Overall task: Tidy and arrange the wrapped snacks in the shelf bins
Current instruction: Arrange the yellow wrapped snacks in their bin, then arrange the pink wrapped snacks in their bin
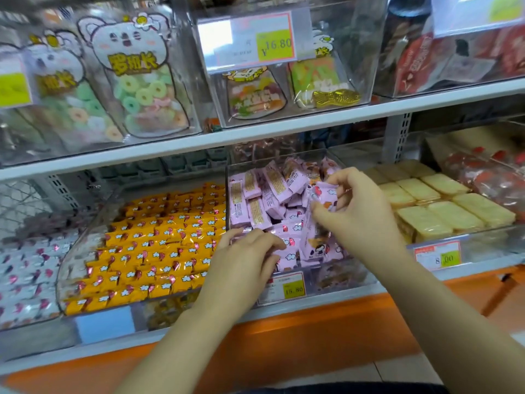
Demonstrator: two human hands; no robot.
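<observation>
A clear bin [335, 282] on the lower shelf holds a loose heap of pink wrapped snacks [264, 200]. My right hand [355, 211] hovers over the heap's right side and pinches one pink packet [321, 196] between thumb and fingers. My left hand [244, 260] lies at the bin's front, fingers curled over the upright pink packets [289, 254] standing in the front row. To the left, a second clear bin [68, 268] is filled with orange wrapped snacks [159, 245] set in neat rows.
Pale yellow cakes [437, 203] fill the bin to the right, white packets [22, 277] the bin at far left. The upper shelf [255, 135] carries clear bins of gummy bags [142, 89]. Price tags [284, 288] hang on the bin fronts above an orange shelf edge [284, 334].
</observation>
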